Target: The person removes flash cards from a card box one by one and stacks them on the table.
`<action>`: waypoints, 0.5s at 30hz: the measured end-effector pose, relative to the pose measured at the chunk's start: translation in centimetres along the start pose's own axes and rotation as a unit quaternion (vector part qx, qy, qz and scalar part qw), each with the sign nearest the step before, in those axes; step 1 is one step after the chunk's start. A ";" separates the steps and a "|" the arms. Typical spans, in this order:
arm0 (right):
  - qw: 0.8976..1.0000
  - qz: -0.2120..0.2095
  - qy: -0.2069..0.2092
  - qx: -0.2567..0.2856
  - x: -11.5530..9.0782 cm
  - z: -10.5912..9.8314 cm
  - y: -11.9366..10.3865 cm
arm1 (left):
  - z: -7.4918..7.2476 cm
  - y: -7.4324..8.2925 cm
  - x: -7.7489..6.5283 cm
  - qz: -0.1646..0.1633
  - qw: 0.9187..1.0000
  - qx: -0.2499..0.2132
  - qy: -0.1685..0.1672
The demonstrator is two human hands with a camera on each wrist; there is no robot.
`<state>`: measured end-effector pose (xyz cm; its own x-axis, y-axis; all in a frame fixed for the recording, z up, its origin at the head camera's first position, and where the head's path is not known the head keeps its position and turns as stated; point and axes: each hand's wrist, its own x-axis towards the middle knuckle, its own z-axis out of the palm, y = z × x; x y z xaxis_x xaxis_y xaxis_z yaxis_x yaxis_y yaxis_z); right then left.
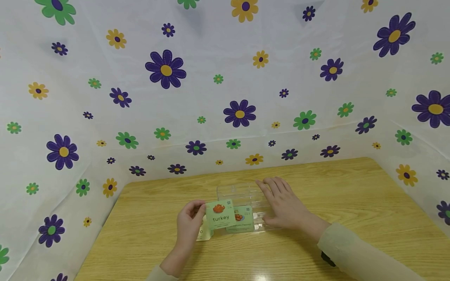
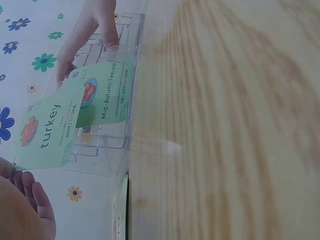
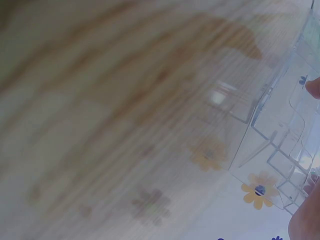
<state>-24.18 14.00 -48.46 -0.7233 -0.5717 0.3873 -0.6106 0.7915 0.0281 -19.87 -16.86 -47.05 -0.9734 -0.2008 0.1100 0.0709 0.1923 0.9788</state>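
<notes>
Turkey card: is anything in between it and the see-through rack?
Partly: the Mid-Autumn Festival card sits at the near side of the rack, overlapped by the turkey card in the head view. The right hand is off to the right.

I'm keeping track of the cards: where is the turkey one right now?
In the head view, the turkey card is below centre, pinched by the left hand, left of the Mid-Autumn Festival card and partly covering it.

The clear plastic holder (image 1: 242, 198) and wooden table (image 1: 140, 218) shine.
</notes>
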 end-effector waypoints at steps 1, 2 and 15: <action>1.000 -0.001 0.002 0.000 0.0 0.0 0.0 | 0.0 0.0 0.0 0.000 1.000 0.000 0.002; 1.000 -0.002 0.004 0.000 0.0 0.0 0.0 | -0.1 0.0 0.0 0.001 1.000 -0.002 0.002; 1.000 0.001 -0.004 0.006 0.0 -0.1 -0.1 | -0.6 -0.4 0.1 0.010 1.000 -0.016 0.006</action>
<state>-24.10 13.90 -48.33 -0.7269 -0.5718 0.3804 -0.6128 0.7901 0.0167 -19.90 -17.57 -47.36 -0.9692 -0.2081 0.1319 0.0981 0.1648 0.9814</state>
